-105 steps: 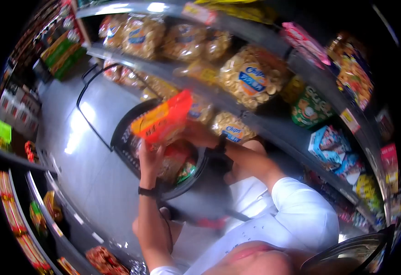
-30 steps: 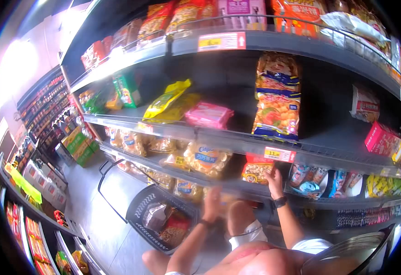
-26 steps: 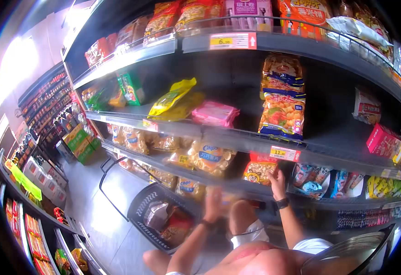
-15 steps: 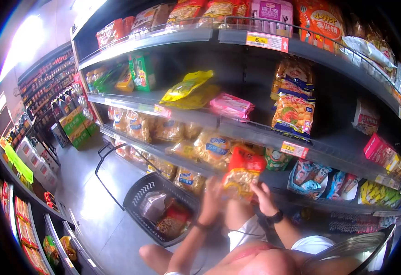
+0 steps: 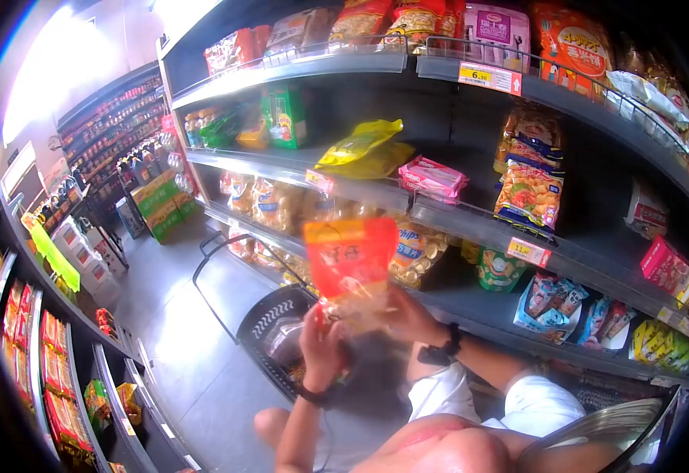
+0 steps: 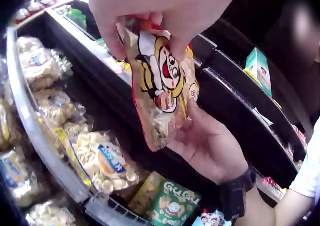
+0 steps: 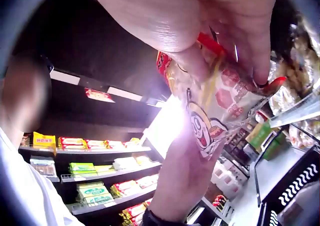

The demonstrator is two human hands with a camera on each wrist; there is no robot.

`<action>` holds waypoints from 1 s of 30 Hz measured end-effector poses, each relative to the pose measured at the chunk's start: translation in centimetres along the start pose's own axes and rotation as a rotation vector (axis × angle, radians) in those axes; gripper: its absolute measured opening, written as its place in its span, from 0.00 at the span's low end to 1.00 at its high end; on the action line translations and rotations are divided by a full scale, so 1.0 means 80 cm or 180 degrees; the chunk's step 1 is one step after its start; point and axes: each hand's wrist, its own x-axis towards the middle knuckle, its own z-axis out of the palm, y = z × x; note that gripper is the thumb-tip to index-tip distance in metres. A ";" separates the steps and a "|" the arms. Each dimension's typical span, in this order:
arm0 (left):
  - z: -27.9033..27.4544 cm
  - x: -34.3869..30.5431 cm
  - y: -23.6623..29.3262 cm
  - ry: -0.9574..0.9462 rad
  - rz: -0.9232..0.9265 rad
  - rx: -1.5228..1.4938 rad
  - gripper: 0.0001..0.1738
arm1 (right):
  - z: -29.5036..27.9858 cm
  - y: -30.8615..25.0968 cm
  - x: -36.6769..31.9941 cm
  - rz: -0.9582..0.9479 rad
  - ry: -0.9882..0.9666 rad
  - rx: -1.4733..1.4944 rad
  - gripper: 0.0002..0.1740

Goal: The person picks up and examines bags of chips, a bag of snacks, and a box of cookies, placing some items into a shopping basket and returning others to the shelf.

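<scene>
A red snack bag with a see-through lower part is raised in front of the lower shelves, between both hands. My left hand pinches its left lower corner in the head view. On the other side my right hand grips the lower right of the bag. The left wrist view shows a cartoon face printed on the snack bag, with the left thumb and fingers at its upper end. Black wristbands circle both wrists. Beneath the left hand stands a black shopping basket, partly hidden by that arm, with packets inside.
Clear bags of round chips fill the lower shelf, beside a green pouch. A yellow bag and a pink packet lie on the shelf above. Another shelf of packets lines the left side.
Earlier, a red-orange packet was over the basket. Since then my right hand has taken the snack bag from the lower shelf and brought it left and up; my left hand now holds it too.
</scene>
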 end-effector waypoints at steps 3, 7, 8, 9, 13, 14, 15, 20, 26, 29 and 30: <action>-0.023 0.041 0.030 0.0288 0.0842 0.1223 0.29 | 0.008 -0.046 0.053 -0.0244 -0.0174 -0.0608 0.30; -0.038 0.093 0.099 0.0239 0.0246 0.0124 0.31 | 0.015 -0.083 0.126 -0.1007 -0.0196 -0.0525 0.28; -0.038 0.104 0.123 0.0147 0.0361 0.0136 0.33 | 0.013 -0.097 0.145 -0.1093 -0.0180 -0.0671 0.27; -0.040 0.117 0.141 0.0061 0.0477 0.0145 0.34 | 0.012 -0.116 0.163 -0.1179 -0.0170 -0.0819 0.26; -0.043 0.166 0.166 0.0080 0.1037 0.0693 0.36 | 0.002 -0.170 0.243 -0.1515 0.0034 -0.0327 0.25; -0.037 0.172 0.172 0.0136 0.1014 0.0720 0.37 | -0.007 -0.176 0.263 -0.1746 0.0133 -0.0431 0.25; -0.032 0.179 0.180 0.0189 0.0989 0.0745 0.37 | -0.011 -0.201 0.269 -0.1655 0.0151 -0.0295 0.25; 0.009 0.221 0.204 -0.0316 0.1261 0.0071 0.36 | -0.039 -0.328 0.281 -0.1500 0.0833 -0.1217 0.26; 0.085 0.269 0.247 -0.0906 0.0878 -0.0463 0.32 | -0.150 -0.373 0.409 -0.2304 0.1667 -0.2220 0.30; 0.113 0.279 0.258 -0.1144 0.0638 -0.0686 0.30 | -0.183 -0.397 0.433 -0.2088 0.2044 -0.2617 0.28; 0.121 0.283 0.250 -0.1205 0.0581 -0.0745 0.30 | -0.175 -0.416 0.412 -0.1623 0.2047 -0.2591 0.26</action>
